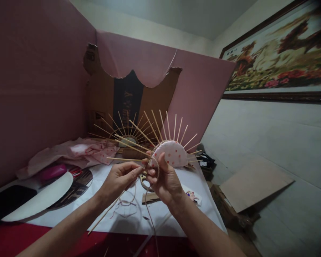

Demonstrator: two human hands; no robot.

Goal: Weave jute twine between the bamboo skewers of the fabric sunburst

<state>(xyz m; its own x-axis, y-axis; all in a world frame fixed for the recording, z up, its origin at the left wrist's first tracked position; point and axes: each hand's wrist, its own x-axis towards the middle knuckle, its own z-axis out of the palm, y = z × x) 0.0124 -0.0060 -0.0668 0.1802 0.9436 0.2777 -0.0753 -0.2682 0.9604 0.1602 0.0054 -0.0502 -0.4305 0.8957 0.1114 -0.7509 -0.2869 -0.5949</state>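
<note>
My right hand (167, 180) grips a half-round piece covered in pale pink dotted fabric (173, 151), thumb on its front face. Thin wooden sticks (175, 126) fan out from its curved edge. At its lower left corner, my left hand (125, 175) is closed in a pinch on a thin twine (157, 166). The twine loops over my right fingers, and its tail hangs down to the table. The pinching fingertips are partly hidden behind the work. Just below my hands lie scissors (144, 182), partly covered.
Behind stands a similar stick fan (127, 141) before a cut cardboard sheet (160, 96). Crumpled pink fabric (77, 151), a magenta case (52, 172) and a white half-disc (42, 198) lie left. A loose stick (104, 214) rests in front. Cardboard (256, 184) leans at right.
</note>
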